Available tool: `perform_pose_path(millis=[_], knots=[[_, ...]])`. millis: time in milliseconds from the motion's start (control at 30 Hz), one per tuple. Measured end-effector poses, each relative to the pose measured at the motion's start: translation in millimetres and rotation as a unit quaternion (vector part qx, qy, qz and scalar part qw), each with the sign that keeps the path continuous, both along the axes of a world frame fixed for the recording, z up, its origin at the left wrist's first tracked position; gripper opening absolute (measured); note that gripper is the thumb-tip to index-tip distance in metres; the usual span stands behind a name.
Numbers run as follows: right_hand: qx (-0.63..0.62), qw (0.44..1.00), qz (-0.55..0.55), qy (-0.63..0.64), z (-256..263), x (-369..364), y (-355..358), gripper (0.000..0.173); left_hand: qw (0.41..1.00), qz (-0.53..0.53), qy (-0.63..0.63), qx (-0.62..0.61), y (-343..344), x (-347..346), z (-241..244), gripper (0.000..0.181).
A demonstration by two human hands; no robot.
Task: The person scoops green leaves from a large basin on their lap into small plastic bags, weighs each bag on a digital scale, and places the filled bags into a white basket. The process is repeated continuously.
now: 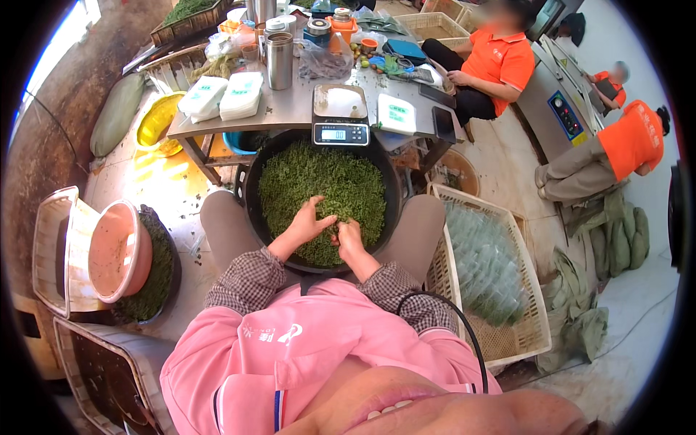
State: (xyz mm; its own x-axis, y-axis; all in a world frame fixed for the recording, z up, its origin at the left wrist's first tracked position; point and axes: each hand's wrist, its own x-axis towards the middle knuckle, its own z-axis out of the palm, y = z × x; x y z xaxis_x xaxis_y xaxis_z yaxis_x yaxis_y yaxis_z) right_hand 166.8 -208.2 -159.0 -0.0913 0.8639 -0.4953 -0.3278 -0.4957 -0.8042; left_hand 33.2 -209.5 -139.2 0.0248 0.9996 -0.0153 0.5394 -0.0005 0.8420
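Observation:
A round black tub (394,190) full of small green leafy sprigs (348,174) stands between my knees, partly under the table edge. My left hand (307,224) is over the sprigs with thumb and fingers spread. Close to its thumb tip, my right hand (350,239) has its fingers curled over the near side of the heap. A small tuft of green shows between the hands; whether the right fingers grip it is hidden. Beyond the tub, a digital scale (341,117) sits at the front edge of the metal table (293,111), its pan bare.
White packet stacks (242,95), a steel tumbler (280,61) and a phone (443,124) lie on the table. A cream plastic crate (535,321) with filled clear bags stands at my right. Left are a pink basin (114,250) and crates. Several people in orange shirts work nearby.

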Motion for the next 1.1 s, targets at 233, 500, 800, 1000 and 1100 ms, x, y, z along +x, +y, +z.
perform_pose_path(millis=[233,500,800,1000,1100], knots=[[0.073,0.976,0.092,-0.185,-3.7,-2.9,-3.1,0.03,0.98,-0.009,0.152,0.13,-6.3,-1.5,-27.0,0.046],[0.022,0.995,0.059,-0.081,19.5,10.2,-1.3,0.028,0.965,-0.01,-0.141,-0.22,6.2,-15.4,18.6,0.056],[0.152,0.958,0.111,-0.218,2.4,15.7,9.1,0.036,0.97,-0.036,-0.068,-0.231,19.9,-10.2,3.6,0.065],[0.249,0.921,0.177,-0.242,-0.5,-13.1,7.1,0.032,0.987,-0.035,0.116,-0.106,27.3,-14.3,-31.1,0.081],[0.144,0.939,0.149,-0.275,-19.1,14.6,24.7,0.035,0.994,-0.028,0.102,-0.022,19.9,-18.8,-8.2,0.058]])
